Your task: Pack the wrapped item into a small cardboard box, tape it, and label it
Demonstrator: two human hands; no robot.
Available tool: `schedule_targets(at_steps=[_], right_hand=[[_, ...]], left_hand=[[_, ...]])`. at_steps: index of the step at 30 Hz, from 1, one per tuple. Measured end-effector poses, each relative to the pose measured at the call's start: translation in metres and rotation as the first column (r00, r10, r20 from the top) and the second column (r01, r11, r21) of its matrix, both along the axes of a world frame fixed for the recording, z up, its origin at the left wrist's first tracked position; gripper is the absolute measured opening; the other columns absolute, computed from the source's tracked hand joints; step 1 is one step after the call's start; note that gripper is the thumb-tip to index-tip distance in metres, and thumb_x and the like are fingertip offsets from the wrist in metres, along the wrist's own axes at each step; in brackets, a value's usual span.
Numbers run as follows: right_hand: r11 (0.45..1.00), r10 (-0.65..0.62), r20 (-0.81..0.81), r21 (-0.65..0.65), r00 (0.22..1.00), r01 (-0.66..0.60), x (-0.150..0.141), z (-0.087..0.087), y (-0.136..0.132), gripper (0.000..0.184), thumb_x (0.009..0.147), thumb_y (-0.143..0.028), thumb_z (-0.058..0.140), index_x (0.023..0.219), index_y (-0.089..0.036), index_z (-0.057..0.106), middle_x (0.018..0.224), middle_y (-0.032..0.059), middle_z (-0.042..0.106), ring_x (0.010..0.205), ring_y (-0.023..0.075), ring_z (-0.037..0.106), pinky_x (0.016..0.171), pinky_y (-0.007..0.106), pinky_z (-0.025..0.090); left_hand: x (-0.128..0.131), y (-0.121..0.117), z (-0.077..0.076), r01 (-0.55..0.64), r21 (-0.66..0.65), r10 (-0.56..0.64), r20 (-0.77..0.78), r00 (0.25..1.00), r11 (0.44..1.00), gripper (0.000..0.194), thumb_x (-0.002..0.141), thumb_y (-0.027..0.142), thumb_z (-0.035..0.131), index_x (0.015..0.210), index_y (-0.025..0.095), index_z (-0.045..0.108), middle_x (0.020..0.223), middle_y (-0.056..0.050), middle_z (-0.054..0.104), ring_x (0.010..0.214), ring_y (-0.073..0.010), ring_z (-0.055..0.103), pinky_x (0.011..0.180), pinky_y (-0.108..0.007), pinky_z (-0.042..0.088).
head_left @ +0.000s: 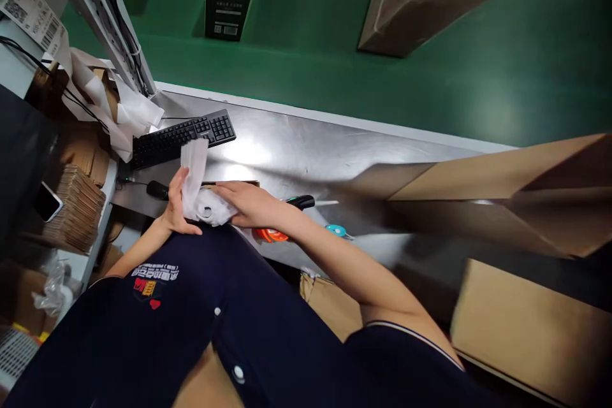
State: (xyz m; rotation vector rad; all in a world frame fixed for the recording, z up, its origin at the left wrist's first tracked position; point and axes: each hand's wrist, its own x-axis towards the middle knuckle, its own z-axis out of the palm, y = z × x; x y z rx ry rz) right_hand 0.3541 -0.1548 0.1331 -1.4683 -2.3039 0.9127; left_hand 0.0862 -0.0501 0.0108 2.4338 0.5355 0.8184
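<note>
Against the near edge of the metal table, close to my body, is a bundle of crumpled white wrapping (213,206), with a strip of it standing upright. My left hand (178,207) grips the bundle from the left, thumb apart and the other fingers partly hidden behind the white strip. Across the bundle's right side lies my right hand (248,202), fingers stretched out flat and touching it. A brown cardboard edge (255,183) shows behind my right hand; the rest of that piece is covered.
Beyond are a keyboard (191,135) and black mouse (157,190). An orange tape measure-like tool (272,235), black-handled tool (302,202) and blue cutter (336,230) lie right. An open carton (478,197) stands further right. The green belt (306,70) carries a dark bottle box (229,13) and tall carton (421,3).
</note>
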Motion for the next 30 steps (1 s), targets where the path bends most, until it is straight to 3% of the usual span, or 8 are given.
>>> schedule_targets(at_steps=[3,7,11,16,18,23,27,30], right_hand=[[0.999,0.035,0.085,-0.038,0.996,-0.031,-0.003,-0.02,0.021,0.077,0.077,-0.011,0.072,0.152,-0.01,0.055,0.153,0.0225,0.062,0.139,0.0366,0.059,0.116,0.051,0.051],[0.998,-0.04,0.332,0.053,0.942,0.023,-0.015,-0.043,0.025,0.04,0.095,-0.012,0.059,0.133,-0.011,0.07,0.145,0.0246,0.064,0.132,0.0361,0.061,0.105,0.047,0.056],[0.984,-0.076,0.43,-0.114,0.899,0.138,-0.022,-0.066,0.016,0.043,0.1,-0.011,0.053,0.141,-0.012,0.067,0.132,0.021,0.071,0.114,0.03,0.07,0.091,0.037,0.059],[0.954,-0.093,0.395,-0.228,0.914,0.196,-0.02,-0.069,0.021,0.058,0.097,-0.009,0.058,0.155,-0.01,0.055,0.141,0.0205,0.067,0.121,0.0287,0.069,0.102,0.036,0.055],[0.947,-0.168,0.432,-0.181,0.886,0.267,-0.02,-0.061,0.016,0.048,0.097,-0.008,0.056,0.145,-0.008,0.064,0.134,0.0213,0.071,0.12,0.031,0.067,0.102,0.038,0.053],[0.916,-0.349,0.444,-0.023,0.826,0.399,-0.008,-0.048,-0.016,0.033,0.104,-0.022,0.051,0.105,-0.014,0.083,0.107,0.0209,0.078,0.122,0.0385,0.059,0.105,0.052,0.045],[0.9,-0.397,0.341,-0.035,0.852,0.434,0.007,-0.061,-0.024,0.032,0.102,-0.023,0.053,0.104,-0.02,0.084,0.108,0.0134,0.083,0.134,0.0367,0.054,0.117,0.056,0.032],[0.882,-0.429,0.359,-0.035,0.829,0.471,0.006,-0.071,-0.016,0.033,0.1,-0.018,0.051,0.105,-0.018,0.084,0.108,0.0145,0.083,0.129,0.0356,0.056,0.114,0.054,0.033]], left_hand=[[0.011,-0.003,0.008,0.029,0.009,-0.03,0.125,0.992,1.0,0.138,0.071,0.088,0.073,0.171,0.021,0.005,0.168,-0.031,0.041,0.162,-0.0463,0.04,0.126,-0.07,0.046],[0.028,-0.006,0.023,0.115,0.03,-0.114,-0.025,0.993,0.993,0.087,0.092,0.045,0.074,0.165,0.02,0.034,0.156,-0.025,0.059,0.147,-0.0363,0.06,0.121,-0.059,0.055],[0.038,-0.006,0.027,0.213,0.007,-0.203,-0.265,0.943,0.977,0.049,0.099,0.023,0.058,0.148,0.021,0.058,0.141,-0.017,0.072,0.131,-0.0285,0.07,0.109,-0.048,0.064],[0.052,0.006,0.034,0.15,0.03,-0.127,-0.385,0.914,0.988,0.062,0.091,0.015,0.061,0.152,0.018,0.054,0.154,-0.022,0.061,0.138,-0.0361,0.062,0.114,-0.059,0.059],[0.057,0.011,0.04,0.177,0.023,-0.151,-0.424,0.893,0.984,0.065,0.089,0.021,0.068,0.152,0.017,0.055,0.15,-0.022,0.064,0.134,-0.0374,0.063,0.111,-0.06,0.06],[0.058,0.02,0.049,0.328,0.032,-0.284,-0.427,0.858,0.944,0.05,0.092,0.01,0.055,0.141,0.017,0.064,0.135,-0.017,0.074,0.126,-0.0294,0.069,0.109,-0.049,0.062],[0.063,0.019,0.05,0.473,-0.081,-0.459,-0.428,0.779,0.877,0.052,0.091,0.004,0.047,0.136,0.022,0.067,0.143,-0.012,0.074,0.134,-0.0249,0.068,0.114,-0.045,0.06],[0.077,0.017,0.049,0.447,-0.215,-0.491,-0.487,0.722,0.869,0.06,0.092,0.008,0.05,0.15,0.023,0.057,0.165,-0.012,0.059,0.152,-0.0255,0.056,0.123,-0.047,0.054]])
